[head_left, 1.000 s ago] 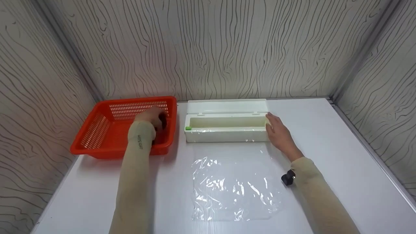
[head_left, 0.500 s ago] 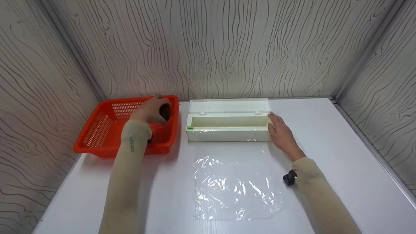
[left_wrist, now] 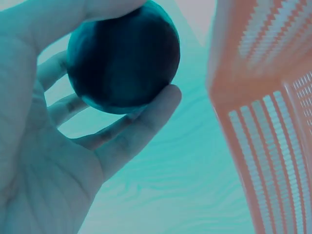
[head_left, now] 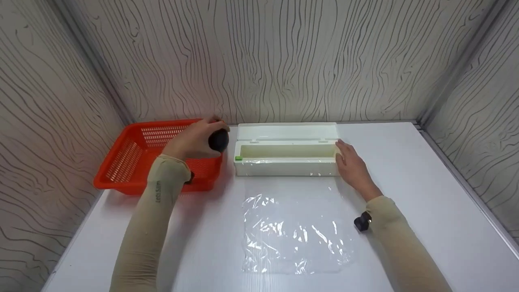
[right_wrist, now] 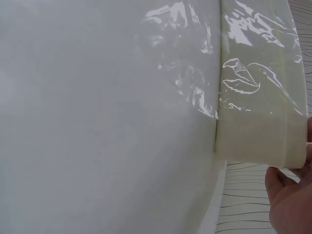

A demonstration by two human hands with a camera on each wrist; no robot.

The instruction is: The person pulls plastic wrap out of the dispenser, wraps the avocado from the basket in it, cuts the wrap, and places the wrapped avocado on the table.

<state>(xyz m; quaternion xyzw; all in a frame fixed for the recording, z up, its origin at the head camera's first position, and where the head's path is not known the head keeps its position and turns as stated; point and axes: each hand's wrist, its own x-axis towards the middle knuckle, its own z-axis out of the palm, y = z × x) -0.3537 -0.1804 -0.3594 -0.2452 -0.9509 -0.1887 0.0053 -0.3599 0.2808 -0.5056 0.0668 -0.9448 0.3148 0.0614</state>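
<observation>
In the head view my left hand (head_left: 198, 140) holds a dark, smooth, round ball-like thing (head_left: 219, 140) just above the right rim of the red basket (head_left: 109, 162). The left wrist view shows thumb and fingers curved round the round thing (left_wrist: 124, 58), in shifted colours; its kind is unclear. My right hand (head_left: 352, 166) rests against the right end of a white cling film dispenser box (head_left: 284, 168), its fingers fairly straight. In the right wrist view the thumb touches the corner of the box (right_wrist: 258, 141). The box lid (head_left: 288, 132) stands tipped back.
Clear cling film (head_left: 292, 239) lies spread on the white table (head_left: 215, 243) in front of the box. A green slider (head_left: 238, 158) sits at the box's left end. Wood-patterned walls (head_left: 259, 61) stand behind and at both sides.
My left hand has come up out of the red basket and moved right with the round dark thing, now over the basket's right rim. My right hand stays at the box's end.
</observation>
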